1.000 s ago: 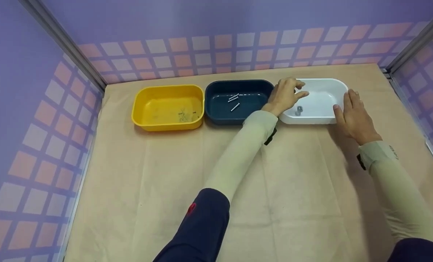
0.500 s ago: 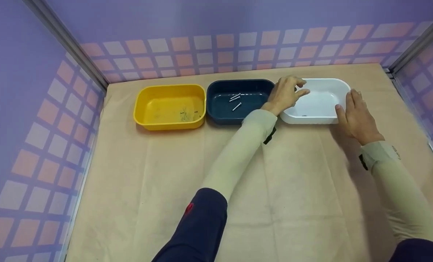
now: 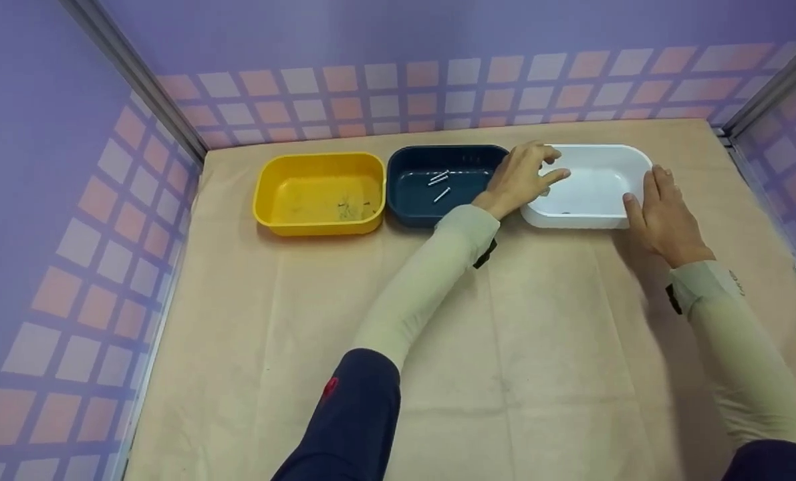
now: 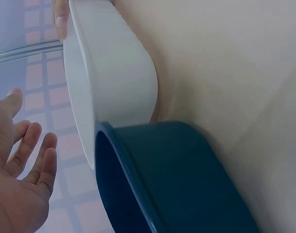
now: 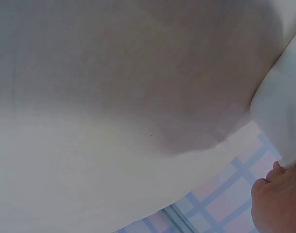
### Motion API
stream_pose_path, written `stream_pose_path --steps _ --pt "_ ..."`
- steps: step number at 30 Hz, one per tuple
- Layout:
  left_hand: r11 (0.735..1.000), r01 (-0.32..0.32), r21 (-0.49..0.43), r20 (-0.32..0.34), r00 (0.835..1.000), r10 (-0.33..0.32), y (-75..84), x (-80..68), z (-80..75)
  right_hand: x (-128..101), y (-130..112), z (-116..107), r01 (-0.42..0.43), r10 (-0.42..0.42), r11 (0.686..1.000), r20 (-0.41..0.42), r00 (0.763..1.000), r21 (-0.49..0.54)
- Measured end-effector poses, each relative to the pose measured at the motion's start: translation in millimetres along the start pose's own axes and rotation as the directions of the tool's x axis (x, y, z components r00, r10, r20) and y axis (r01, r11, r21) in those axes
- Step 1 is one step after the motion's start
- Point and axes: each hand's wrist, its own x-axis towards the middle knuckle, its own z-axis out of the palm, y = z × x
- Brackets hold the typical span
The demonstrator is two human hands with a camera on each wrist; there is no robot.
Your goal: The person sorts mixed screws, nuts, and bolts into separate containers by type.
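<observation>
My left hand [image 3: 521,177] hovers over the left end of the white plastic tub [image 3: 575,222], its fingers loosely bent. In the left wrist view, that hand [image 4: 21,170] has nothing visible between its thumb and fingers. Below its thumb in the head view shows a small greyish spot [image 3: 545,192], too blurred to identify. Another small grey piece [image 3: 565,212] lies at the tub's near inner edge. My right hand [image 3: 668,217] rests against the tub's right end, fingers straight along the rim and thumb at the near corner.
Left of the white tub, a dark blue tub [image 3: 421,219] holds several silver screw-like pins [image 3: 442,195]. Beside it stands a yellow tub [image 3: 324,229] with small thin dark pieces [image 3: 347,210] inside. A patterned wall [image 3: 344,100] rises behind the cloth-covered table [image 3: 438,401].
Greyish blurred pieces seen beneath my left hand a second ago are gone from that spot; a small grey piece shows at the tub's near inner edge. Both hands keep nearly the same place.
</observation>
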Motion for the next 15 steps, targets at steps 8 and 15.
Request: stream_pose_path --steps 8,15 --pt "0.999 -0.046 0.015 -0.023 0.999 0.046 -13.9 -19.0 -18.1 0 1 1 -0.014 0.014 1.0 0.019 1.0 0.005" --pt "0.996 -0.05 0.068 -0.033 0.998 0.052 -25.7 -31.6 -31.2 1 2 2 -0.006 0.006 1.0 -0.002 1.0 0.022"
